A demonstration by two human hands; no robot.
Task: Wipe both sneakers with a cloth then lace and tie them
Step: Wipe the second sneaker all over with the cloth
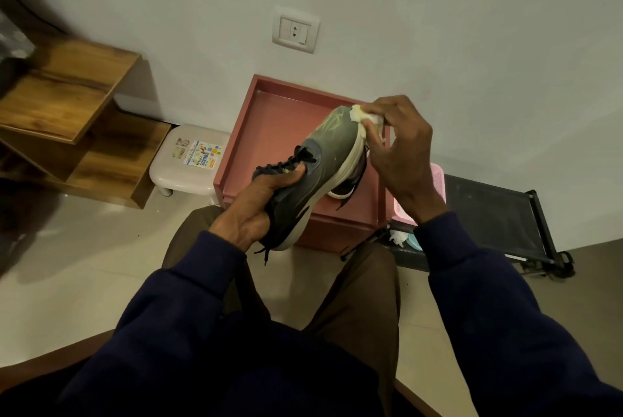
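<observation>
Centre frame, above the pink open-topped box point(269, 126), the left hand point(256, 211) gripped the grey-green white-soled sneaker point(323, 153) at its laces. The right hand point(401, 153) had curled fingers pinching a crumpled white cloth point(365, 116) onto the toe. Maybe the other sneaker point(347, 189) lay beneath.

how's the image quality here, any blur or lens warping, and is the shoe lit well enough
Head view: dim, warm indoor light, yet the sneaker and cloth look sharp; head view: wide-angle warping tilts the wall socket and wooden shelf; head view: the far-left edge is dark and smeared, with soft sheen on the floor.
</observation>
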